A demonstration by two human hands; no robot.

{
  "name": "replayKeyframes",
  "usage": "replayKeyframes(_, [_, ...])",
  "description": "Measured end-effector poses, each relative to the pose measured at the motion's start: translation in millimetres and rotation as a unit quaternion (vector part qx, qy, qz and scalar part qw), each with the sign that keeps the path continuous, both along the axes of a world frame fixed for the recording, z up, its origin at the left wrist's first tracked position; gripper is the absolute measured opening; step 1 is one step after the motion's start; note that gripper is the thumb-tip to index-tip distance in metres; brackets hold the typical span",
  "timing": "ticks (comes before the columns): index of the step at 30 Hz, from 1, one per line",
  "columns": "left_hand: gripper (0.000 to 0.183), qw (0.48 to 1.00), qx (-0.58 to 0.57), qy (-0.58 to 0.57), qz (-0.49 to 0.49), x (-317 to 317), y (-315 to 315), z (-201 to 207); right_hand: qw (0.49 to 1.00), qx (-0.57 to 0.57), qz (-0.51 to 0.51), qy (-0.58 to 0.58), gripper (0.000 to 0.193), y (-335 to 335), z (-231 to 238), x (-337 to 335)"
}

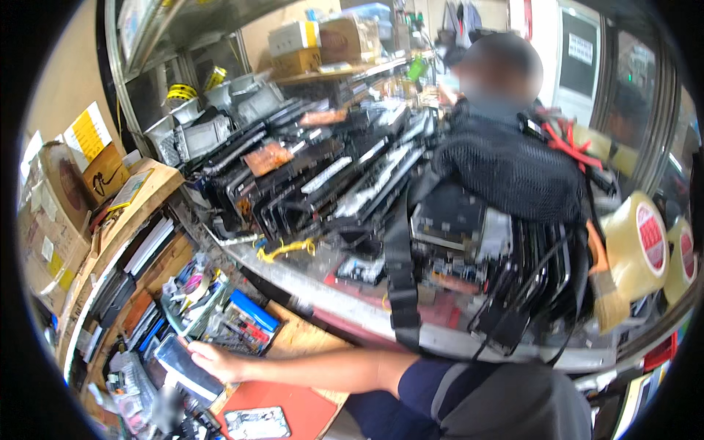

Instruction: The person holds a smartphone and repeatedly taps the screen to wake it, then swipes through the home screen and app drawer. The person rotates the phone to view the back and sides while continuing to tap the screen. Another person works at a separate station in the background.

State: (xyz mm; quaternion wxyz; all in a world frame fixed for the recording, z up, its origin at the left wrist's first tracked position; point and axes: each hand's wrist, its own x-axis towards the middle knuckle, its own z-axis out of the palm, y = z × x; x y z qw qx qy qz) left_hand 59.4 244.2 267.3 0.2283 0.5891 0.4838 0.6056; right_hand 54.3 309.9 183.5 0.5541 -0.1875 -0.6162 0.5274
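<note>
A bare arm reached across the lower middle of the frame toward the lower left, and its hand [214, 361] rested on a flat dark device with a glossy screen [185, 367]. Which of the person's hands it was could not be told for sure; it looked like the left one. The fingers lay over the near edge of the device, but whether they were closed on it or only touching could not be told. The other hand was out of sight.

The device lay at the lower left, beside a red mat [282, 411] and just below an open tray of small tools [235, 326] with a blue case. Above, across the middle of the frame, a metal counter [345, 308] carried a dense heap of stacked laptops and screen frames [323, 176]. A black mesh bag [513, 172] sat at centre right. Rolls of clear tape [638, 246] hung at the right edge. Cardboard boxes [59, 213] stood at the left.
</note>
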Motion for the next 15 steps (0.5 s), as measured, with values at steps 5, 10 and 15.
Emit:
replayKeyframes(5, [0.011, 1.000, 0.002, -0.001, -0.003, 7, 4, 5, 0.993, 0.084, -0.077, 0.039, 0.020, 14, -12, -11])
replayKeyframes(10, [0.010, 1.000, 0.004, -0.007, 0.018, -9, 5, 2, 0.998, 0.042, -0.017, -0.035, 0.023, 5, 1, -10])
replayKeyframes(15, [0.010, 0.999, 0.027, -0.036, 0.024, -23, 13, 2, 0.999, -0.002, 0.045, -0.024, 0.017, 7, 6, -1])
